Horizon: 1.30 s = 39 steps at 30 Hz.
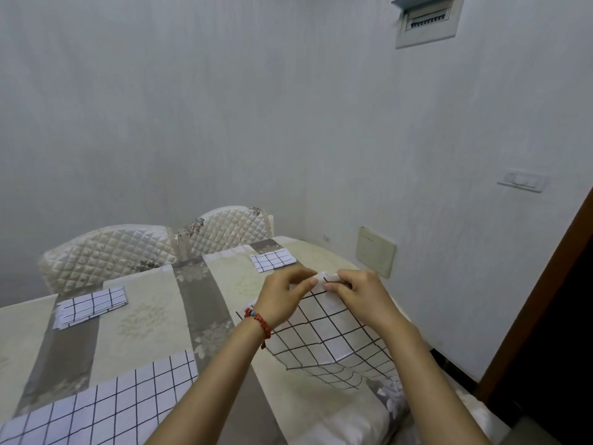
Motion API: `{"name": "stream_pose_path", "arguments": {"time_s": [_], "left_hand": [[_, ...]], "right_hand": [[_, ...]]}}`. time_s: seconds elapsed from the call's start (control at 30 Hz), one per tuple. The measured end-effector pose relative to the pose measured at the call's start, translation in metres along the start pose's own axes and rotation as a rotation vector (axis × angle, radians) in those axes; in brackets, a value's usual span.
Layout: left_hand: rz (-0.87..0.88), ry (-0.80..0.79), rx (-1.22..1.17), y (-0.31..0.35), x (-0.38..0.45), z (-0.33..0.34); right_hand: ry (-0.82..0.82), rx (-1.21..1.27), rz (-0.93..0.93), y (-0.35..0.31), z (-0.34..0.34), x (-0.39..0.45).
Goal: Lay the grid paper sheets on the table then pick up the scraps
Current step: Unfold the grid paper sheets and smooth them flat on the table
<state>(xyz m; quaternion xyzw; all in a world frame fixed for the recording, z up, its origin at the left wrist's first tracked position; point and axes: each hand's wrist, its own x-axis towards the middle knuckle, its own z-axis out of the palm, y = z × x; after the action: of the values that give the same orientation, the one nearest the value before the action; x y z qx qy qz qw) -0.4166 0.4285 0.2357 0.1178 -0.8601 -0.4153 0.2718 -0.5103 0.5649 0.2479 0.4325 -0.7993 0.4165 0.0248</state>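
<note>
Both hands, left (284,295) and right (359,292), pinch the top edge of a grid sheet (324,335) held above the table (150,303); one sheet (106,403) lies flat, two folded pieces (91,306) wait, scraps seemingly untouched

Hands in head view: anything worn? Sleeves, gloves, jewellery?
Both forearms are bare as far as the view shows: no sleeves, no gloves. The left hand has a bracelet of red beads with one blue bead at the wrist, and a short red end hanging from it. The right hand wears nothing; no rings visible on either.
</note>
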Motion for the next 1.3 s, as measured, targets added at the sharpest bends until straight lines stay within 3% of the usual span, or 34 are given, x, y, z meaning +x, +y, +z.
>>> {"name": "stream_pose_path", "arguments": {"time_s": [0.1,0.33,0.47,0.6,0.67,0.73,0.83,0.97,1.3], "left_hand": [[-0.031,-0.041,-0.030,-0.001,0.005,0.002],[-0.172,0.034,-0.198,-0.006,0.008,-0.002],[-0.317,0.186,-0.191,-0.028,0.014,-0.015],[-0.330,0.295,-0.084,-0.041,0.014,-0.027],[-0.200,0.234,-0.088,-0.031,0.012,-0.027],[-0.088,0.072,-0.132,-0.016,0.008,-0.024],[-0.027,-0.098,-0.097,-0.019,0.007,-0.022],[-0.101,-0.238,-0.188,-0.043,0.006,-0.024],[-0.226,-0.291,-0.110,-0.074,-0.001,-0.028]], "right_hand": [[-0.018,-0.025,-0.025,0.001,0.000,0.001],[0.086,0.005,-0.002,0.009,0.007,-0.004],[0.231,0.176,0.069,0.009,0.000,-0.006],[0.211,0.196,0.096,0.010,-0.006,0.000],[0.190,0.194,0.078,0.007,-0.006,0.006],[0.175,0.194,0.040,0.001,-0.004,0.012],[0.186,0.210,-0.002,-0.003,-0.002,0.019],[0.241,0.180,-0.041,-0.004,-0.011,0.027],[0.489,0.182,-0.040,0.023,-0.065,0.060]]}}
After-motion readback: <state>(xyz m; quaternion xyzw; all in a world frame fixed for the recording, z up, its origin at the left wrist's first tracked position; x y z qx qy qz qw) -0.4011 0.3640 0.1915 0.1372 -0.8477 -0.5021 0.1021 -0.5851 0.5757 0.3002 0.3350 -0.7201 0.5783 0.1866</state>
